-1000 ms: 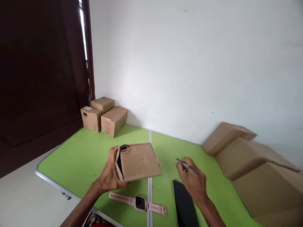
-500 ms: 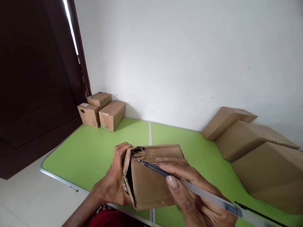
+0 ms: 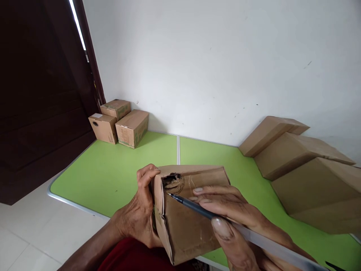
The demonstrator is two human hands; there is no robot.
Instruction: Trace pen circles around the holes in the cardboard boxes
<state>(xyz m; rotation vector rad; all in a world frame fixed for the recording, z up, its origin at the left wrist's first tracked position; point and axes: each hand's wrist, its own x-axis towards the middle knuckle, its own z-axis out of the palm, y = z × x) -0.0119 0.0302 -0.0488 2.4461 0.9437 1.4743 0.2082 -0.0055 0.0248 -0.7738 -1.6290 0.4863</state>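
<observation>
A small brown cardboard box (image 3: 186,222) with a torn round hole near its top corner is held up close in front of me, above the near edge of the green table (image 3: 118,169). My left hand (image 3: 139,218) grips the box's left end, fingers curled over its edge. My right hand (image 3: 234,222) rests on the box's face and pinches a pen (image 3: 194,209), whose dark tip touches the box just below the hole.
Three small cardboard boxes (image 3: 118,120) stand in the table's far left corner by a dark door. A row of larger tilted boxes (image 3: 299,165) leans along the right side by the white wall.
The box has come off the table and closer to me. My right hand moved onto it and set the pen tip by the hole. The pink watch and black phone have dropped from view.
</observation>
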